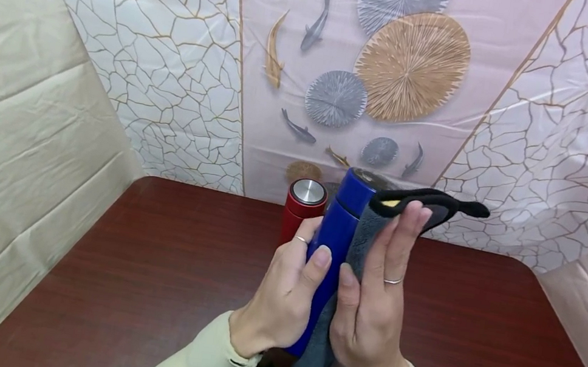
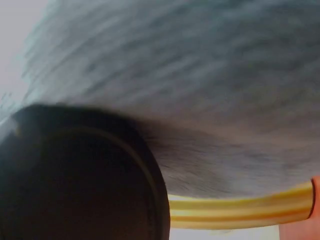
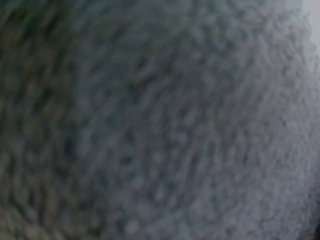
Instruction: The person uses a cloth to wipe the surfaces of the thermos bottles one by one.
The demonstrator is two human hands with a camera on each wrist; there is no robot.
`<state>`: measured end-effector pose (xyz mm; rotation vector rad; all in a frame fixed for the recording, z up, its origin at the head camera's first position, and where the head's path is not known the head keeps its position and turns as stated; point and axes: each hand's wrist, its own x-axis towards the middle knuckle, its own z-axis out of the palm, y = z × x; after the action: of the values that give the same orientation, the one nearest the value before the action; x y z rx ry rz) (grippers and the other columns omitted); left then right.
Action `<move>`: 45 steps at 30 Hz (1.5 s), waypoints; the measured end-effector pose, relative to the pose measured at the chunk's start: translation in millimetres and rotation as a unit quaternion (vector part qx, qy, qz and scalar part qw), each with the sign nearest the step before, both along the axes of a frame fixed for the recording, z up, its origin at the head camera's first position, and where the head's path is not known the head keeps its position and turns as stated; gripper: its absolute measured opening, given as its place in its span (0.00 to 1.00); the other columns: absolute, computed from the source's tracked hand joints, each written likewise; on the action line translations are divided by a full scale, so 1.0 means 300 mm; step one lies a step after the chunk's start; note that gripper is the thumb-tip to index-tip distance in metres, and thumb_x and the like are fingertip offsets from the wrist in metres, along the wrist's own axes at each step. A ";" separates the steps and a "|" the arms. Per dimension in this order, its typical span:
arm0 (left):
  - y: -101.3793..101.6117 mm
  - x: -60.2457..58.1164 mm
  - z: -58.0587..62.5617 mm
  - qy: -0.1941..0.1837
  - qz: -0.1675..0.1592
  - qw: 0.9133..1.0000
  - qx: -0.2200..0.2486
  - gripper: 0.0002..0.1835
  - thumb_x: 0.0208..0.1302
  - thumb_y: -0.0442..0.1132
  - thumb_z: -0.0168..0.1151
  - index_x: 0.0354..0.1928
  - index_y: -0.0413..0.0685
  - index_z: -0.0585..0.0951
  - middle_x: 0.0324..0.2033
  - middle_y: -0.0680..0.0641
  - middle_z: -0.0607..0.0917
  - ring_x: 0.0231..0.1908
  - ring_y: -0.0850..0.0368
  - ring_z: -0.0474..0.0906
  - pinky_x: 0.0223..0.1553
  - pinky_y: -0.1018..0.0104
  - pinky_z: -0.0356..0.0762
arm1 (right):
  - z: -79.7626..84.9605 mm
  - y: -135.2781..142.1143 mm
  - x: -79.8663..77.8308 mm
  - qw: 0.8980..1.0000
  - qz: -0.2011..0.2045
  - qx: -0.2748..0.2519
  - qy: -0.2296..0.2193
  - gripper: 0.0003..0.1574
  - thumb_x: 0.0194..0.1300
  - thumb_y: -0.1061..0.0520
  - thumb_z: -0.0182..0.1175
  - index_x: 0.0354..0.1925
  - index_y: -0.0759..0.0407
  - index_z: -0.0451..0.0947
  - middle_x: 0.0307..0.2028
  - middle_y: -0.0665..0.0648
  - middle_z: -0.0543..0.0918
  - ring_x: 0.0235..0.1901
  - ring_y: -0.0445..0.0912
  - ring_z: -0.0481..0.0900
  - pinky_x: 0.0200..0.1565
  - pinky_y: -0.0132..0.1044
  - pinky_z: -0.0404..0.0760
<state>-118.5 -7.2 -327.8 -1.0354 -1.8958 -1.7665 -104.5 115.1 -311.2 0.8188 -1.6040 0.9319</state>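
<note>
A blue flask [image 1: 336,231] with a dark top is held tilted above the table in my left hand [image 1: 283,292], thumb on the near side. A grey fluffy cloth [image 1: 361,241] with black edging lies along the flask's right side and hangs below it. Against that cloth my right hand [image 1: 381,304] rests with its fingers straight, pressing it to the flask. In the left wrist view a dark round end [image 2: 80,175], apparently the flask's base, sits beneath the blurred cloth [image 2: 200,90]. Blurred grey pile [image 3: 175,125] of the cloth fills the right wrist view.
Behind the left hand a red flask [image 1: 304,209] with a silver-topped lid stands upright on the dark brown table [image 1: 180,255]. A patterned sheet [image 1: 188,60] hangs behind the table, with plain cream cloth [image 1: 7,142] on the left.
</note>
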 end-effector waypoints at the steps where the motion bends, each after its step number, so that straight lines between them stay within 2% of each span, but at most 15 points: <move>1: -0.006 -0.002 0.005 0.001 0.002 1.000 0.008 0.24 0.83 0.52 0.36 0.68 0.47 0.68 0.53 0.45 0.85 0.50 0.56 0.83 0.55 0.61 0.82 | -0.003 -0.007 0.001 1.000 -0.004 0.012 0.003 0.38 0.79 0.59 0.48 0.78 0.69 0.49 0.82 0.60 0.44 0.83 0.56 0.35 0.80 0.58 0.34; 3: -0.020 -0.007 0.018 0.003 0.006 1.000 0.030 0.23 0.83 0.50 0.36 0.67 0.45 0.69 0.52 0.44 0.85 0.50 0.54 0.82 0.56 0.60 0.81 | -0.011 -0.024 0.004 0.999 -0.012 0.041 0.011 0.38 0.80 0.56 0.46 0.79 0.68 0.47 0.83 0.58 0.44 0.83 0.55 0.36 0.81 0.55 0.36; 5: -0.038 -0.010 0.034 0.003 0.016 0.999 0.051 0.23 0.83 0.49 0.36 0.66 0.44 0.70 0.52 0.43 0.85 0.52 0.53 0.81 0.57 0.60 0.79 | -0.024 -0.045 0.005 0.997 -0.013 0.072 0.028 0.38 0.81 0.56 0.44 0.78 0.71 0.46 0.82 0.60 0.43 0.83 0.55 0.36 0.81 0.53 0.37; 9: -0.085 -0.007 0.071 -0.029 0.014 0.995 0.098 0.24 0.83 0.47 0.32 0.70 0.45 0.67 0.57 0.41 0.81 0.58 0.50 0.78 0.63 0.60 0.75 | -0.065 -0.084 0.011 0.988 -0.006 0.138 0.066 0.37 0.80 0.57 0.42 0.76 0.76 0.47 0.81 0.67 0.43 0.82 0.59 0.38 0.81 0.51 0.41; 12: -0.125 -0.005 0.099 -0.068 0.001 0.988 0.138 0.27 0.83 0.50 0.30 0.76 0.50 0.63 0.63 0.44 0.78 0.62 0.50 0.75 0.66 0.60 0.73 | -0.107 -0.103 0.016 0.980 -0.001 0.179 0.083 0.36 0.80 0.57 0.42 0.75 0.79 0.50 0.80 0.71 0.45 0.82 0.60 0.41 0.81 0.52 0.43; 14: -0.151 -0.006 0.113 -0.093 -0.003 0.981 0.170 0.29 0.83 0.55 0.32 0.77 0.51 0.61 0.63 0.47 0.78 0.61 0.51 0.75 0.65 0.61 0.74 | -0.134 -0.112 0.019 0.976 0.005 0.201 0.087 0.36 0.80 0.57 0.43 0.74 0.80 0.51 0.79 0.72 0.46 0.81 0.61 0.42 0.81 0.53 0.44; 18: -0.195 -0.011 0.133 -0.115 0.008 0.969 0.219 0.35 0.79 0.65 0.37 0.74 0.48 0.63 0.55 0.50 0.80 0.53 0.55 0.78 0.56 0.62 0.78 | -0.172 -0.125 0.022 0.970 0.011 0.225 0.091 0.36 0.81 0.55 0.41 0.74 0.78 0.52 0.79 0.71 0.47 0.81 0.62 0.42 0.81 0.50 0.46; 22: -0.210 -0.016 0.141 -0.120 0.009 0.965 0.234 0.37 0.75 0.70 0.40 0.71 0.50 0.65 0.50 0.52 0.80 0.48 0.56 0.78 0.51 0.62 0.79 | -0.183 -0.128 0.018 0.969 0.008 0.228 0.095 0.35 0.81 0.56 0.40 0.75 0.76 0.52 0.80 0.69 0.48 0.81 0.62 0.43 0.80 0.49 0.48; 26: -0.205 -0.024 0.135 -0.127 0.002 0.962 0.243 0.39 0.72 0.73 0.43 0.69 0.51 0.66 0.49 0.52 0.80 0.48 0.56 0.78 0.50 0.62 0.80 | -0.181 -0.122 0.011 0.972 0.006 0.217 0.094 0.34 0.81 0.57 0.40 0.75 0.76 0.53 0.80 0.68 0.48 0.81 0.61 0.44 0.80 0.48 0.49; 31: -0.201 -0.032 0.131 -0.107 -0.021 0.961 0.255 0.44 0.70 0.72 0.48 0.77 0.51 0.58 0.57 0.51 0.78 0.53 0.56 0.76 0.55 0.62 0.78 | -0.174 -0.120 -0.001 0.977 0.033 0.186 0.099 0.34 0.83 0.55 0.37 0.75 0.78 0.52 0.80 0.69 0.48 0.81 0.60 0.43 0.81 0.48 0.47; 33: -0.201 -0.030 0.127 -0.112 -0.038 0.958 0.260 0.44 0.70 0.71 0.50 0.76 0.50 0.60 0.56 0.51 0.79 0.53 0.57 0.78 0.55 0.63 0.79 | -0.172 -0.119 -0.003 0.980 0.048 0.169 0.094 0.34 0.83 0.56 0.37 0.74 0.79 0.51 0.80 0.70 0.48 0.81 0.60 0.43 0.81 0.47 0.47; 37: -0.212 -0.026 0.117 -0.137 -0.063 0.954 0.260 0.41 0.67 0.72 0.55 0.67 0.47 0.69 0.48 0.53 0.83 0.46 0.59 0.82 0.48 0.63 0.83 | -0.163 -0.110 0.001 0.985 0.064 0.142 0.075 0.34 0.83 0.56 0.37 0.73 0.81 0.51 0.79 0.72 0.49 0.81 0.59 0.45 0.80 0.45 0.49; 39: -0.221 -0.029 0.114 -0.142 -0.072 0.953 0.256 0.41 0.65 0.72 0.57 0.65 0.47 0.70 0.46 0.53 0.84 0.45 0.59 0.82 0.47 0.63 0.84 | -0.155 -0.103 0.003 0.986 0.072 0.132 0.070 0.34 0.83 0.57 0.38 0.72 0.84 0.53 0.78 0.74 0.51 0.81 0.60 0.47 0.80 0.45 0.51; 42: -0.235 -0.039 0.110 -0.139 -0.076 0.954 0.255 0.43 0.62 0.72 0.61 0.66 0.48 0.67 0.45 0.52 0.84 0.43 0.59 0.84 0.46 0.62 0.85 | -0.141 -0.091 0.007 0.986 0.086 0.127 0.062 0.33 0.83 0.58 0.39 0.70 0.86 0.55 0.77 0.75 0.54 0.80 0.60 0.50 0.79 0.44 0.54; 45: -0.241 -0.053 0.110 -0.121 -0.080 0.956 0.256 0.44 0.62 0.71 0.62 0.68 0.48 0.64 0.46 0.49 0.85 0.44 0.56 0.87 0.48 0.58 0.87 | -0.130 -0.087 0.006 0.981 0.092 0.142 0.092 0.32 0.82 0.58 0.39 0.66 0.88 0.60 0.74 0.78 0.59 0.78 0.62 0.55 0.78 0.46 0.57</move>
<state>-134.4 -79.5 -294.7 -0.8204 -1.3704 -2.3983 -102.8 88.9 -350.1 1.2347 -1.5363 0.7377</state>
